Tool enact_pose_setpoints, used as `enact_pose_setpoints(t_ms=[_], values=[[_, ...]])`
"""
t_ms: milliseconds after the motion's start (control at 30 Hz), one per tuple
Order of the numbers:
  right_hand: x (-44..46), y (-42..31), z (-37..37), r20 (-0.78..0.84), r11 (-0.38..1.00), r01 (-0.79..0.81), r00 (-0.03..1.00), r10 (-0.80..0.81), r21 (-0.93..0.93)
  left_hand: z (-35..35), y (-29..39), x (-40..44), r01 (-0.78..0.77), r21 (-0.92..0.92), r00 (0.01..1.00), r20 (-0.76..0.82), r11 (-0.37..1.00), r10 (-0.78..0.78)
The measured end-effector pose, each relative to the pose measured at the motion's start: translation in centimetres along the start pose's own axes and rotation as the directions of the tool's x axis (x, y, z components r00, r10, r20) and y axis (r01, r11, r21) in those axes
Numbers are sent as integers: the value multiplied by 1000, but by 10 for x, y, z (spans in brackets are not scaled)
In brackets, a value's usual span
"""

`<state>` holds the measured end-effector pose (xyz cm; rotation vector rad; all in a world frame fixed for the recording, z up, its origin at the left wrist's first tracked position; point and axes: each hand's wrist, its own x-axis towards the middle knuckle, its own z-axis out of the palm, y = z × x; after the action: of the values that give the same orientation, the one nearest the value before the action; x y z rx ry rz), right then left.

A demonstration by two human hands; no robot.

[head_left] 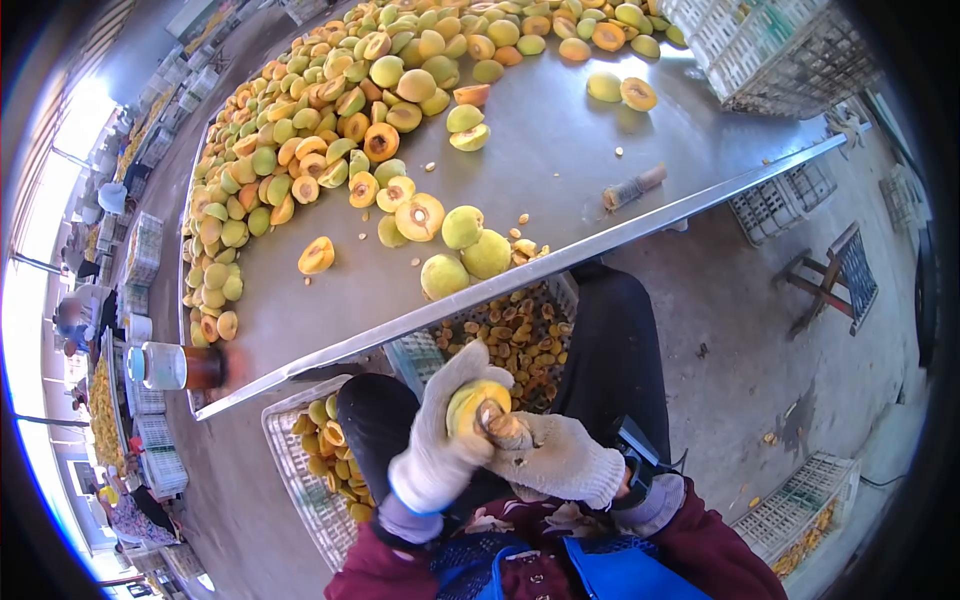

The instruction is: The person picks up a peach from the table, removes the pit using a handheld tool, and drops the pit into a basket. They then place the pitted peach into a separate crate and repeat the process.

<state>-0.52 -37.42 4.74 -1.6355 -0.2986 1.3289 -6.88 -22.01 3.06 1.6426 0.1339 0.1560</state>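
Over my lap, my left hand [437, 440], in a pale glove, is wrapped round a yellow-green peach [470, 402]. My right hand [560, 463], gloved as well, is closed, its brown-stained fingertips pressed against the fruit; whether a small tool is in it I cannot make out. Just beyond, whole peaches [487, 254] sit at the metal table's [540, 130] near edge, beside a halved peach [419, 217] and some loose pits. Below the table edge, between my knees, a crate [415, 352] holds many brownish pits [515, 335].
A large heap of peaches [330, 110] covers the table's far left. A jar of dark liquid [175, 367] stands at its left corner, a wrapped-handled tool [635, 187] lies right. Crates [760, 60] and a stool [838, 278] are at right; a peach-filled crate [290, 470] is left.
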Motion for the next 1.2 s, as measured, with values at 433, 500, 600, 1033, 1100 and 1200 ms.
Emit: enact_pose_setpoints(t_ms=[433,500,600,1033,1100,1200], values=[[-2,12,-8,314,885,-92,947,-64,456,13,23,18,-185,441,969,-67,878,238],[-3,11,-11,371,851,-178,928,-21,494,7,33,24,247,210,968,-15,946,-250],[-3,13,-12,418,848,-246,908,33,469,1,39,33,201,251,968,97,947,-231],[-5,37,9,512,633,-136,725,-461,762,20,42,18,146,-335,980,175,931,-90],[1,37,1,670,760,-91,547,-502,643,21,20,18,340,-908,925,278,243,-259],[-8,19,1,532,701,-52,691,-489,712,-2,21,14,189,-539,912,-213,821,-350]])
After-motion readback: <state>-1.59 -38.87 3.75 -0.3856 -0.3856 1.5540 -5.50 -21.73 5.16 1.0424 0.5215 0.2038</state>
